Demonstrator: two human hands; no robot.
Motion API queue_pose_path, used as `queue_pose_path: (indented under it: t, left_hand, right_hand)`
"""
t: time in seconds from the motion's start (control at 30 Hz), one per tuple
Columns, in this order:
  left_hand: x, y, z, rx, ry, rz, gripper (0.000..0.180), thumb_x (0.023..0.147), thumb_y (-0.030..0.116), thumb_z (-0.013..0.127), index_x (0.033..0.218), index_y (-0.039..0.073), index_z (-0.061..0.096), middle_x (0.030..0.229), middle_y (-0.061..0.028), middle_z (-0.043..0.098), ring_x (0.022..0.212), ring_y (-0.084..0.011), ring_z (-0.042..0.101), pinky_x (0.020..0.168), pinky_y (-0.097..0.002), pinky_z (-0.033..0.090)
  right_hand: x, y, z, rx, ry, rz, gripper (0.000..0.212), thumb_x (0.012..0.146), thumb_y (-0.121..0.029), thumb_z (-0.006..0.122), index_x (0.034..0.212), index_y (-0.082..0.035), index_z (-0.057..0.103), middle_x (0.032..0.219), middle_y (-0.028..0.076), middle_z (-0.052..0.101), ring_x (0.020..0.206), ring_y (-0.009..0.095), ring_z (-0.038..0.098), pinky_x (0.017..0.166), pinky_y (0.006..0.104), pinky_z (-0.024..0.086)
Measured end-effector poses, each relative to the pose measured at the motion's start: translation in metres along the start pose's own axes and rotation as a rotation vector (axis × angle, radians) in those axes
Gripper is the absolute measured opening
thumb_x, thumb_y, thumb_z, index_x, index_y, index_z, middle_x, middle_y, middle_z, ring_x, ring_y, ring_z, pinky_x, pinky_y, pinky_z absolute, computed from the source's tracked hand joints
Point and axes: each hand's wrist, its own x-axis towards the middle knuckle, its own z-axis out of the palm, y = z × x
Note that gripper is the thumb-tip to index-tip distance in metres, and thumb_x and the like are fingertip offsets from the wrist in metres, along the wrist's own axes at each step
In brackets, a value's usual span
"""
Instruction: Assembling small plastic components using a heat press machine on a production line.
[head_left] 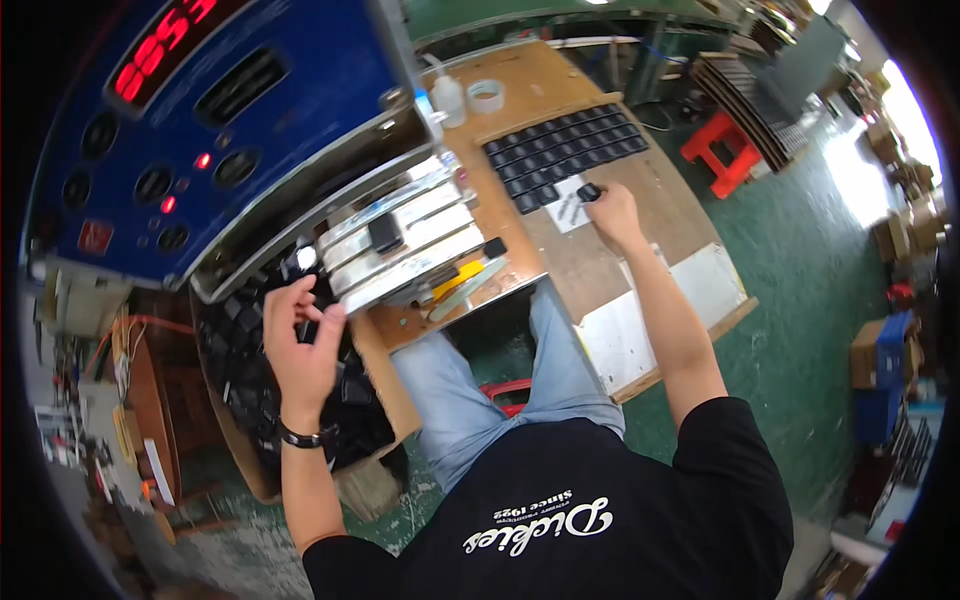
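My right hand (610, 212) reaches forward over the wooden bench (620, 250) and pinches a small black plastic part (589, 191) at the near edge of a tray (495, 132) filled with rows of the same black parts. My left hand (300, 345) hangs over a box (265, 470) heaped with loose black parts at my left and closes on one black piece (306, 330) there. Between the hands sits a metal fixture (420, 240) of bright rails carrying a black block (385, 232).
A big blue machine (290, 110) with round dials, red lamps and a red digit display stands over the fixture. A plastic bottle (448, 98) and a tape roll (486, 96) stand at the bench's far side. A red stool (722, 150) and stacked trays (750, 90) are on the green floor.
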Motion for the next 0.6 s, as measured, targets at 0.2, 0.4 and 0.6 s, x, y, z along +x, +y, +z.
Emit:
queue_pose_path:
  t: [0.2,0.4,0.6]
  left_hand:
    - [-0.04,-0.061,-0.089,0.177,0.32,-0.261,0.027,0.097,0.006,0.074,0.123,0.002,0.073,0.108,-0.0067,0.068,0.093,-0.0172,0.062,0.086,-0.0296,0.053]
    - [-0.06,-0.071,-0.112,0.238,0.15,-0.272,0.025,0.091,0.004,0.075,0.116,0.003,0.077,0.105,-0.0073,0.073,0.097,-0.0219,0.066,0.089,-0.0313,0.055]
    - [-0.053,-0.08,-0.101,0.552,0.043,-0.035,0.028,0.084,0.001,0.075,0.111,0.002,0.079,0.103,-0.0079,0.076,0.097,-0.028,0.067,0.09,-0.0353,0.056]
  right_hand:
    - [0.005,-0.03,0.03,-0.022,-0.112,-0.044,0.037,0.084,-0.012,0.063,0.112,0.006,0.079,0.094,0.021,0.079,0.081,0.036,0.072,0.076,0.0433,0.057]
    - [0.009,-0.022,0.04,-0.19,0.014,-0.067,0.042,0.09,-0.022,0.066,0.122,0.003,0.077,0.098,0.016,0.078,0.087,0.029,0.071,0.08,0.0376,0.056]
    - [0.013,-0.002,0.041,-0.179,0.009,-0.028,0.048,0.092,-0.025,0.068,0.133,0.002,0.072,0.101,0.013,0.076,0.089,0.025,0.068,0.084,0.0349,0.056]
